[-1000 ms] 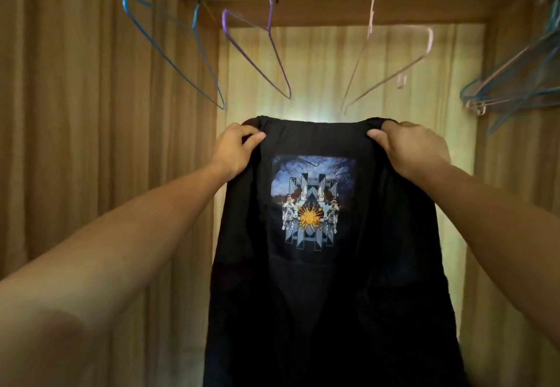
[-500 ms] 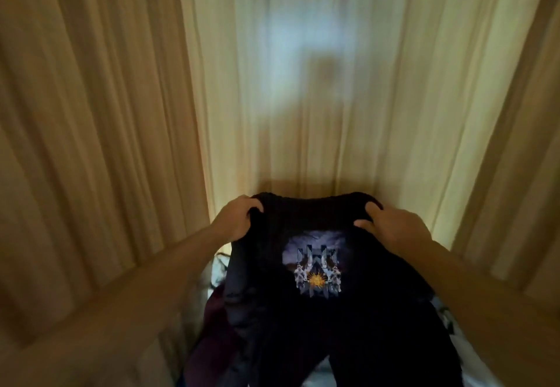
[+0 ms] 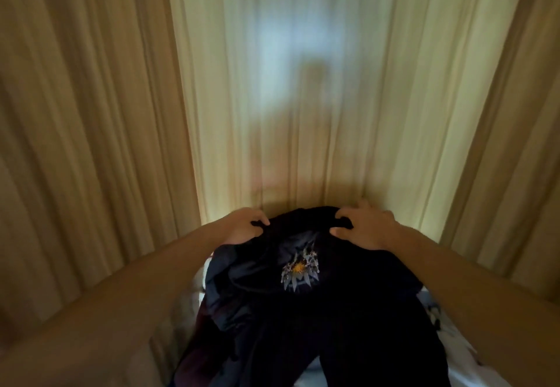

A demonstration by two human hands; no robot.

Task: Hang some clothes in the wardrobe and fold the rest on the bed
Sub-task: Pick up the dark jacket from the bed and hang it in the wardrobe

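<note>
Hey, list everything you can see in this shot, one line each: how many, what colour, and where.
T-shirt: one, black, lower centre, held by its top edge.
Print: one, pale grey with an orange centre, on the T-shirt just below the hands.
Curtains: count unclear, tan at both sides and paler cream in the lit middle, filling the background.
Dark cloth: one, reddish, lower left, partly under the T-shirt.
White fabric: one patch, white with dark marks, lower right.
Left hand: one, fingers gripping the T-shirt's top left.
Right hand: one, fingers gripping its top right.
</note>
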